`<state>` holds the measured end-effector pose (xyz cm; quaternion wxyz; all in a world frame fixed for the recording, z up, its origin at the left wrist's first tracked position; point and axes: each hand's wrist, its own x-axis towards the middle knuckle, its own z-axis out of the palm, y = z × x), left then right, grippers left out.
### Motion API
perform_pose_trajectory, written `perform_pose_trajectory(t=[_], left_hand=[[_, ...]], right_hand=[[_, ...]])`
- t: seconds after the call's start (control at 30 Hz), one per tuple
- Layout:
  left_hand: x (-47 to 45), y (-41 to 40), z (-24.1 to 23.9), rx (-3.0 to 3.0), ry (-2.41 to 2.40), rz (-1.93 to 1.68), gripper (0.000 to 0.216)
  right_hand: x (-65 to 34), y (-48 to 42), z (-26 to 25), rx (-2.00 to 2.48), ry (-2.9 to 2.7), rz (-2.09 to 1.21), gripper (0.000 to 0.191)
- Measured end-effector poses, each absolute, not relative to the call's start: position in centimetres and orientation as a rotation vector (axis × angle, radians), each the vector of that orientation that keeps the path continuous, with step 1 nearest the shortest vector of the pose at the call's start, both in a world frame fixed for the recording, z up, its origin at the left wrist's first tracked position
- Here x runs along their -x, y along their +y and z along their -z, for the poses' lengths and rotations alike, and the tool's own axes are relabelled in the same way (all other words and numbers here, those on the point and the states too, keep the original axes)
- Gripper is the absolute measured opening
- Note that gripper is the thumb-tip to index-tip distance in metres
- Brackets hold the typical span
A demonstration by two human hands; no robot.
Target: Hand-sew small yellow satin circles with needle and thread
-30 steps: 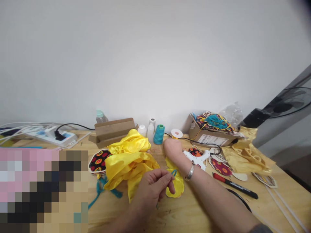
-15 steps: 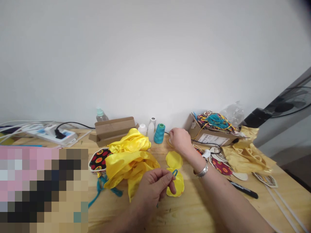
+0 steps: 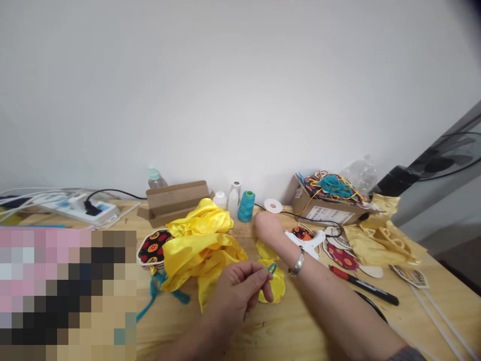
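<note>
A pale wall (image 3: 240, 100) is rising behind our wooden table (image 3: 278, 328). Our right hand (image 3: 268, 228) is drawing back from the white spool (image 3: 273, 206), uncovering it; it is facing away, so we cannot tell its opening or hold. Our left hand (image 3: 246, 288) is pinching a blue cord loop (image 3: 274, 266) above yellow cloth (image 3: 277, 290).

Pale wall (image 3: 240, 90) behind wooden table (image 3: 285, 331)

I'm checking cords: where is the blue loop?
Head view, below and right of centre: the blue loop pokes from the left hand, before the nearer yellow patch.
</note>
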<state>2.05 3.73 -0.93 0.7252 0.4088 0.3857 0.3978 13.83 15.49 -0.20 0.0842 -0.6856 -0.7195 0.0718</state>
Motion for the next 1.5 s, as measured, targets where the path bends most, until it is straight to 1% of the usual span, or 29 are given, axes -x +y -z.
perform_pose_trajectory(t=[0.03, 0.2, 0.37, 0.57, 0.7, 0.77, 0.93, 1.1, 1.17, 1.27, 1.5], left_hand=[[-2.0, 3.7, 0.8, -0.901, 0.846, -0.868, 0.031], [-2.1, 3.5, 0.3, -0.906, 0.837, -0.821, 0.028], [-2.0, 3.1, 0.1, -0.963, 0.783, -0.735, 0.026], [-1.8, 2.8, -0.1, -1.003, 0.685, -0.588, 0.024], [-1.8, 2.7, 0.0, -1.009, 0.651, -0.542, 0.02], [-1.8, 2.7, 0.1, -1.01, 0.649, -0.539, 0.021], [-1.8, 2.8, 0.5, -1.031, 0.628, -0.518, 0.021], [-1.8, 2.8, 0.6, -1.043, 0.603, -0.524, 0.018], [-1.8, 2.8, 0.6, -1.032, 0.605, -0.526, 0.018], [-1.9, 2.9, 0.5, -1.024, 0.599, -0.519, 0.018], [-1.8, 2.9, 0.6, -1.031, 0.604, -0.506, 0.018]], right_hand=[[-14.1, 15.4, -0.3, 2.043, -2.129, -0.234, 0.017], [-16.3, 15.4, -3.0, 1.935, -2.018, -0.362, 0.026], [-18.1, 15.1, -4.4, 1.845, -1.898, -0.551, 0.029], [-18.6, 14.6, -5.0, 1.761, -1.808, -0.715, 0.022], [-19.0, 14.7, -5.6, 1.708, -1.726, -0.746, 0.013], [-19.1, 14.7, -5.9, 1.681, -1.683, -0.778, 0.012], [-18.0, 14.6, -6.2, 1.663, -1.547, -0.984, 0.017], [-16.9, 14.9, -5.6, 1.608, -1.442, -1.166, 0.029], [-16.9, 15.2, -5.3, 1.577, -1.409, -1.198, 0.031], [-17.1, 15.5, -5.1, 1.56, -1.363, -1.213, 0.027], [-17.8, 15.6, -5.9, 1.574, -1.268, -1.161, 0.023]])
